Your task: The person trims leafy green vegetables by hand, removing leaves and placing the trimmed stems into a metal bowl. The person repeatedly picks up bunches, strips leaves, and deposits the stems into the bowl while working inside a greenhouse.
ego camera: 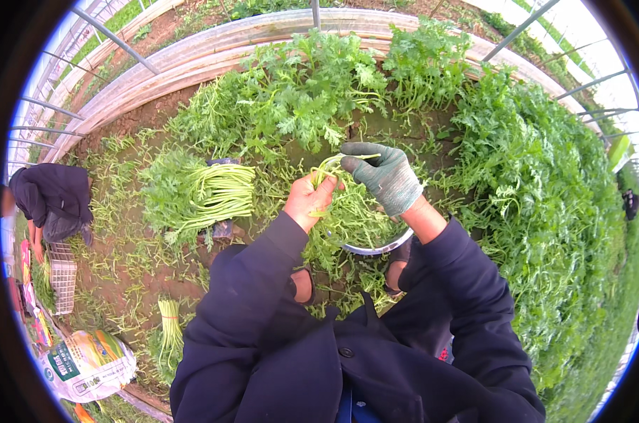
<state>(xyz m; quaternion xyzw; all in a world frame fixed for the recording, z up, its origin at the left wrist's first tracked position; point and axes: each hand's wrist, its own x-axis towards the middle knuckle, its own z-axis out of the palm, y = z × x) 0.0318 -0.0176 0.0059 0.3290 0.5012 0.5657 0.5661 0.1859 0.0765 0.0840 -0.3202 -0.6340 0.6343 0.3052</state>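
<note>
My bare left hand (310, 199) grips a few green stalks (327, 168) of a leafy vegetable, perhaps garland chrysanthemum. On my right hand (385, 174) is a grey-green work glove; its thumb and fingers pinch a pale stalk that points right. Below both hands, between my feet, sits a round metal-rimmed basin (377, 248), mostly covered by loose leafy greens (364, 217). Left of my hands, a large pile of cut stalks (221, 193) lies with its pale ends toward me and its leaves to the left, on something dark.
Tall uncut greens (552, 222) grow along the right and across the front (303, 90). A tied bundle (170, 328) lies at lower left, near a printed plastic sack (89, 365). Farther left, a person (55, 195) crouches beside a plastic crate (63, 277).
</note>
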